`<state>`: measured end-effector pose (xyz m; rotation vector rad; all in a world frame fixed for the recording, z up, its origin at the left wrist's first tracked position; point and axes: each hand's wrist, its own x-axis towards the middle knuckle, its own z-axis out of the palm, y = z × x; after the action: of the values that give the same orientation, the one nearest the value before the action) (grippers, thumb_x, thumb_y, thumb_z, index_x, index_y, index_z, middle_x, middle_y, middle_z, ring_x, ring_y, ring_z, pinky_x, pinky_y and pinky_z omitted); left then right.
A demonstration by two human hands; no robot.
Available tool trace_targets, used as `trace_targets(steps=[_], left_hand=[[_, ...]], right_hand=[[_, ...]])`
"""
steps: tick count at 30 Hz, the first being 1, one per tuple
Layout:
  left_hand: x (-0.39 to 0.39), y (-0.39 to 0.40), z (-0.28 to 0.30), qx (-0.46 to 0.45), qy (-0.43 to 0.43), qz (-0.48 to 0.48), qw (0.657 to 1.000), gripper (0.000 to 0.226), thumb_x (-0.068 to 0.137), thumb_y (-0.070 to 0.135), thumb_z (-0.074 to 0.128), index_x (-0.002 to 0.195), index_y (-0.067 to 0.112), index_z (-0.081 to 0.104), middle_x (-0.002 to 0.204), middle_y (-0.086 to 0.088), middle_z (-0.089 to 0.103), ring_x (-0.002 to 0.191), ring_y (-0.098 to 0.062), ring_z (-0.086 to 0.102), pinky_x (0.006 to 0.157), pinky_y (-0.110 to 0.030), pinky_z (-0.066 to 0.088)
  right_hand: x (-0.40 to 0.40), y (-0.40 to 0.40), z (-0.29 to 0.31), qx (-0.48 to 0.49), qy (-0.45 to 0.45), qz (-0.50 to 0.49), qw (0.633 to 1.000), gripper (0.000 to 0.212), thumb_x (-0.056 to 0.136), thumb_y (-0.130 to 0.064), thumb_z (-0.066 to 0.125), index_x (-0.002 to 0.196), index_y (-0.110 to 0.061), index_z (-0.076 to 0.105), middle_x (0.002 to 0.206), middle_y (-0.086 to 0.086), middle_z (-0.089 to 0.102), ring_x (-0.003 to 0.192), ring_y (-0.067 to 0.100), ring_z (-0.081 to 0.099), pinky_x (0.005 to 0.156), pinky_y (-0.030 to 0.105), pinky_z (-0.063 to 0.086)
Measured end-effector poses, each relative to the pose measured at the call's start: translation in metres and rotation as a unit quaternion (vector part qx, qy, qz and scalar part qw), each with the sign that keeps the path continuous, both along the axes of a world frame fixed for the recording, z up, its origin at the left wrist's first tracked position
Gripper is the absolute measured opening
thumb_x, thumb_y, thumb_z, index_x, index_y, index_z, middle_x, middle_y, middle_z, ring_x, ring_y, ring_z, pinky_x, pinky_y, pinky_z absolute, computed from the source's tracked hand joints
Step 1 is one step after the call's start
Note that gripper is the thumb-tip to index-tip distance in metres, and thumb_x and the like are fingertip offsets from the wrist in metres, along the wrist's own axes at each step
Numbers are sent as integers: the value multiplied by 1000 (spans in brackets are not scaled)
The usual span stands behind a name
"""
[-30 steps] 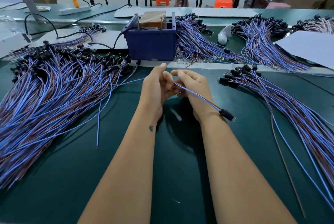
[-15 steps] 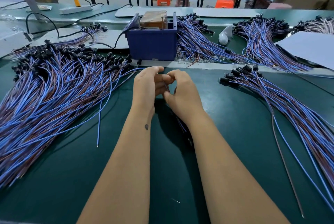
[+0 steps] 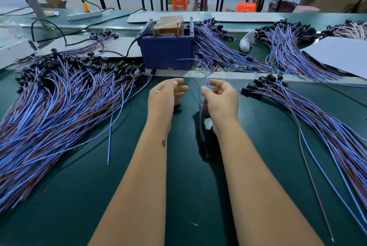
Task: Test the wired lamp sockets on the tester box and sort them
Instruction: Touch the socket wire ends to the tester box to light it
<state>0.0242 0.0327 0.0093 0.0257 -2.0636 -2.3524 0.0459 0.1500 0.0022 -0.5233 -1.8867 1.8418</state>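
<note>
Left pile [image 3: 59,102]: wired sockets with black heads, fanned across the tabletop [image 3: 178,196] from 9 to 11 o'clock; one loose blue lead juts toward centre.
Left hand [image 3: 164,97]: at centre, fingers loosely curled, holding nothing that can be seen; apart from the right hand.
Tester box [image 3: 166,51]: blue, at 12 o'clock beyond both hands, upright, just behind a pale strip [image 3: 218,75] running across the tabletop.
Right hand [image 3: 220,99]: just right of centre, thumb and fingers pinching the wired socket [image 3: 202,118]; bare lead ends rise toward the box, the rest hangs under the wrist. Socket head is lost in shadow.
Right pile [image 3: 297,110]: more wired sockets at 2 to 4 o'clock, heads toward centre.
Step in hand, judged: presenting the lead ends to the box contacts. Advice: take one lead in each hand, keep the two ends separated, and touch each to its own contact.
Room: open green surface at 6 o'clock and between the piles; the straight path to 12 o'clock is free.
Edges: lift over the strip; loose strands at 8 and 5 o'clock could snag.
</note>
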Motion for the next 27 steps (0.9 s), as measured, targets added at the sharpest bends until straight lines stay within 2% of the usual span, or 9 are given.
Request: trace_targets(steps=[4, 10, 13, 15, 17, 20, 21, 24, 27], left_hand=[[0, 4, -3, -60, 9, -24, 998, 25, 96, 16, 51, 89, 19, 75, 87, 1, 77, 94, -17, 70, 93, -38, 53], [-1, 4, -5, -12, 18, -25, 999, 26, 94, 9, 60, 72, 16, 72, 70, -1, 70, 64, -12, 65, 58, -23, 54], [-4, 2, -7, -29, 30, -21, 999, 14, 92, 11, 65, 81, 15, 72, 77, -1, 72, 74, -16, 66, 74, -31, 58], [-5, 1, -8, -39, 29, -14, 999, 12, 91, 13, 66, 81, 18, 72, 79, -1, 72, 78, -16, 66, 83, -34, 55], [-5, 1, -8, -47, 30, -10, 998, 16, 91, 16, 65, 78, 20, 71, 73, 5, 71, 73, -10, 65, 78, -28, 54], [-4, 2, -6, -58, 30, -5, 998, 21, 91, 18, 62, 72, 21, 69, 67, 8, 70, 66, -4, 62, 66, -18, 47], [-4, 2, -6, -63, 30, -3, 998, 21, 91, 18, 62, 71, 22, 68, 68, 8, 69, 67, -6, 62, 64, -19, 46], [-3, 2, -7, -84, 29, 16, 996, 19, 89, 20, 61, 71, 23, 64, 72, 6, 67, 69, -11, 57, 61, -24, 43], [-3, 2, -6, -79, 35, 42, 995, 14, 93, 19, 57, 81, 23, 62, 66, 9, 65, 59, -5, 57, 62, -21, 46]], right_hand=[[4, -7, 3, 17, 33, 99, 994, 9, 91, -4, 62, 94, -13, 63, 78, 6, 69, 64, 10, 63, 56, 19, 49], [3, -16, 1, 101, 5, 166, 981, 14, 93, -10, 62, 81, -15, 66, 73, 2, 71, 67, 9, 66, 68, 22, 51], [2, -15, -1, 138, 6, 154, 978, 17, 93, -16, 63, 77, -23, 66, 72, -5, 69, 73, 10, 65, 75, 26, 51], [3, -15, 0, 143, 6, 150, 978, 17, 92, -18, 64, 76, -24, 67, 66, -12, 65, 68, 5, 59, 69, 23, 47], [5, -15, 2, 138, 1, 152, 979, 20, 91, -18, 65, 72, -23, 69, 61, -9, 64, 64, 4, 54, 66, 23, 44], [6, -17, 4, 116, -6, 147, 982, 18, 87, -15, 64, 72, -7, 72, 74, 19, 67, 70, 13, 51, 69, 31, 45], [6, -17, 4, 109, -7, 135, 985, 19, 85, -14, 64, 71, -3, 70, 71, 20, 63, 68, 15, 49, 67, 32, 43], [5, -13, 5, 96, -15, 83, 992, 17, 85, -12, 62, 74, -1, 69, 61, 5, 52, 64, 13, 44, 63, 31, 38], [3, -9, 4, 70, -16, 46, 996, 12, 89, -10, 57, 88, -16, 68, 69, -3, 56, 68, 13, 50, 67, 28, 44]])
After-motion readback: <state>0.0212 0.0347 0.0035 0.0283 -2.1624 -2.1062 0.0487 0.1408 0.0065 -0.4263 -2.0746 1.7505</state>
